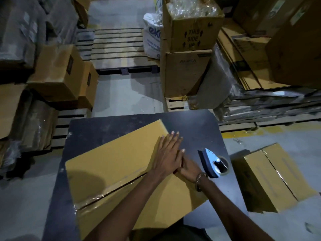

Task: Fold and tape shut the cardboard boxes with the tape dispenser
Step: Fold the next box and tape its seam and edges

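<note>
Cardboard, tan and closed, lies under your hands: the cardboard box [118,173] sits on the dark table [97,126], its two top flaps meeting along a seam covered by a strip of clear tape [107,193] that runs from near your hands back toward the box's near-left corner. What it holds cannot be seen. Your left hand [167,153] lies flat on the far flap by the box's right end, fingers straight and together, gripping nothing. Your right hand [188,168] sits just beneath and beside it at the seam's end, a bangle on its wrist; its fingers are hidden under the left hand, so you cannot tell whether they grip anything. Just right of your right hand, the blue tape dispenser [212,163] stands on the table, untouched. Further right, down on the floor, a taped box [272,178] lies shut. Well beyond your fingertips, an open carton [191,23] is stuffed with clear plastic wrap [191,7].
</note>
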A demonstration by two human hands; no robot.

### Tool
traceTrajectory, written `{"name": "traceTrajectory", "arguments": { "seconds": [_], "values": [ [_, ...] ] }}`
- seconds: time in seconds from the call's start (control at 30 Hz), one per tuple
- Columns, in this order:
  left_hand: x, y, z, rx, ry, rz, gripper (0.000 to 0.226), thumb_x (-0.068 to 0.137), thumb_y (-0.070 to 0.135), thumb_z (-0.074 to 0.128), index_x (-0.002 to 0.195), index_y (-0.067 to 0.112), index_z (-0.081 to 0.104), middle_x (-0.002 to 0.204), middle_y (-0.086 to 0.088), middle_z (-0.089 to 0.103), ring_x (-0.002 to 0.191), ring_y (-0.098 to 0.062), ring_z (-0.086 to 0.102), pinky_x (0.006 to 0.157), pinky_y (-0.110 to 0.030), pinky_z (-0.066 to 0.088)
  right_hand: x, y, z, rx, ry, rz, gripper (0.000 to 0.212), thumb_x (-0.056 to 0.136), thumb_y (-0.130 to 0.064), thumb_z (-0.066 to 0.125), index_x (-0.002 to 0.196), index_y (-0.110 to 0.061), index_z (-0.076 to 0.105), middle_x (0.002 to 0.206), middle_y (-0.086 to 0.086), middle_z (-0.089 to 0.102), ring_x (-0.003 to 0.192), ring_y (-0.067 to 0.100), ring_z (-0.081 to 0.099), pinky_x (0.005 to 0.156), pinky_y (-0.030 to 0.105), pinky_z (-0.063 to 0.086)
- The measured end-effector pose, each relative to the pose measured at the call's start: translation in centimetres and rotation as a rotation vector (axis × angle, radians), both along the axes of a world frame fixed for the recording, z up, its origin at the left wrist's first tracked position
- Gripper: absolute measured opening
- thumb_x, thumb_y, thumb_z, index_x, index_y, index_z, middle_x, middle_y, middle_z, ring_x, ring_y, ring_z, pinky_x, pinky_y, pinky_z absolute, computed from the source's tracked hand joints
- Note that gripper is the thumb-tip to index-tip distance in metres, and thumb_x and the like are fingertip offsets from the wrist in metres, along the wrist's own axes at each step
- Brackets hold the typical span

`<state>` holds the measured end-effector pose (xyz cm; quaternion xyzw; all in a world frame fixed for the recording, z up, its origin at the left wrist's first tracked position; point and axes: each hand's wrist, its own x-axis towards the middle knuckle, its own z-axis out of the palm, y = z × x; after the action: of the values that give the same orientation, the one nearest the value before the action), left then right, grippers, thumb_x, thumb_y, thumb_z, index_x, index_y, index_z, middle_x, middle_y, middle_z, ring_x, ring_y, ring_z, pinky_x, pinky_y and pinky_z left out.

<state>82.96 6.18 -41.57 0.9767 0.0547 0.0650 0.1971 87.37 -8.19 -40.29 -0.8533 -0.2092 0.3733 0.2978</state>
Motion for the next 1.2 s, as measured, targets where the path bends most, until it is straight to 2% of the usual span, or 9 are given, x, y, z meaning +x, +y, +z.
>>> {"name": "traceTrajectory", "arguments": {
  "seconds": [0.13,0.27,0.43,0.53,0.73,0.87,0.97,1.07,1.2],
  "values": [
    [0.9,-0.5,-1.4,0.189,0.11,-0.015,0.061,0.112,0.054,0.024,0.148,0.021,0.06,0.166,0.001,0.041,0.162,-0.017,0.012,0.13,-0.053,0.011,1.5,-4.4,-1.4,0.187,0.213,-0.2,0.05,0.095,-0.043,0.073,0.14,-0.027,0.06,0.139,-0.008,0.062,0.128,0.009,0.057,0.111,0.035,0.046],
    [1.0,-0.8,-2.1,0.255,0.118,0.028,0.057,0.11,0.053,0.027,0.134,0.024,0.071,0.159,0.004,0.051,0.161,-0.016,0.016,0.129,-0.052,0.013,2.7,-10.6,-3.8,-0.016,-0.341,-0.501,0.019,0.097,-0.035,0.069,0.098,-0.016,0.073,0.097,0.001,0.073,0.092,0.021,0.071,0.072,0.028,0.051],
    [1.1,-0.9,-2.8,0.27,0.06,0.05,0.049,0.107,0.049,0.037,0.125,0.024,0.075,0.155,0.003,0.055,0.16,-0.016,0.021,0.13,-0.05,0.015,4.9,-14.5,-7.8,-0.437,-0.493,-0.216,0.035,0.085,-0.043,0.074,0.108,-0.017,0.072,0.116,0.005,0.071,0.102,0.031,0.068,0.083,0.042,0.052],
    [1.2,-1.3,-2.9,0.278,0.096,0.079,0.049,0.105,0.051,0.037,0.126,0.027,0.073,0.158,0.003,0.052,0.161,-0.016,0.016,0.13,-0.051,0.013,5.5,-14.0,-8.2,-0.45,-0.479,-0.106,0.04,0.08,-0.046,0.082,0.101,-0.012,0.074,0.106,0.008,0.075,0.101,0.031,0.069,0.082,0.041,0.056],
    [1.5,-2.9,-2.9,0.225,0.142,0.16,0.052,0.103,0.062,0.037,0.131,0.034,0.07,0.163,0.001,0.046,0.163,-0.019,0.006,0.131,-0.054,0.006,6.0,-13.6,-8.6,-0.416,-0.401,-0.128,0.03,0.096,-0.036,0.065,0.114,-0.013,0.067,0.112,0.006,0.075,0.1,0.026,0.071,0.078,0.034,0.058],
    [2.2,-3.2,-1.9,-0.07,0.1,0.257,0.056,0.109,0.059,0.028,0.15,0.032,0.054,0.163,0.011,0.043,0.161,-0.007,0.007,0.132,-0.042,-0.003,6.5,-13.4,-5.6,-0.208,-0.429,-0.066,0.024,0.09,-0.03,0.072,0.101,-0.009,0.068,0.108,0.006,0.068,0.094,0.026,0.067,0.068,0.023,0.041],
    [3.2,-2.6,-0.4,-0.474,0.083,0.378,0.055,0.107,0.059,0.035,0.152,0.033,0.051,0.155,0.02,0.048,0.155,-0.003,0.029,0.131,-0.031,-0.002,7.1,-12.7,-1.9,-0.057,-0.434,0.063,0.027,0.085,-0.038,0.075,0.085,-0.014,0.063,0.086,-0.001,0.063,0.076,0.023,0.06,0.057,0.024,0.034],
    [4.1,-1.3,2.1,-0.855,0.168,0.375,0.038,0.103,0.045,0.062,0.139,0.031,0.065,0.133,0.017,0.069,0.136,-0.011,0.055,0.123,-0.016,0.018,7.6,-11.4,1.8,0.051,-0.414,0.13,0.038,0.084,-0.06,0.067,0.084,-0.022,0.061,0.069,-0.003,0.056,0.06,0.015,0.051,0.052,0.027,0.031],
    [4.0,1.2,6.6,-1.172,0.34,0.26,0.029,0.102,0.03,0.064,0.129,0.025,0.075,0.125,0.007,0.075,0.126,-0.017,0.066,0.105,-0.023,0.048,7.6,-9.6,6.0,0.214,-0.35,0.216,0.023,0.086,-0.057,0.07,0.078,-0.041,0.056,0.065,-0.011,0.049,0.058,0.008,0.045,0.053,0.021,0.03]
  ]
}}
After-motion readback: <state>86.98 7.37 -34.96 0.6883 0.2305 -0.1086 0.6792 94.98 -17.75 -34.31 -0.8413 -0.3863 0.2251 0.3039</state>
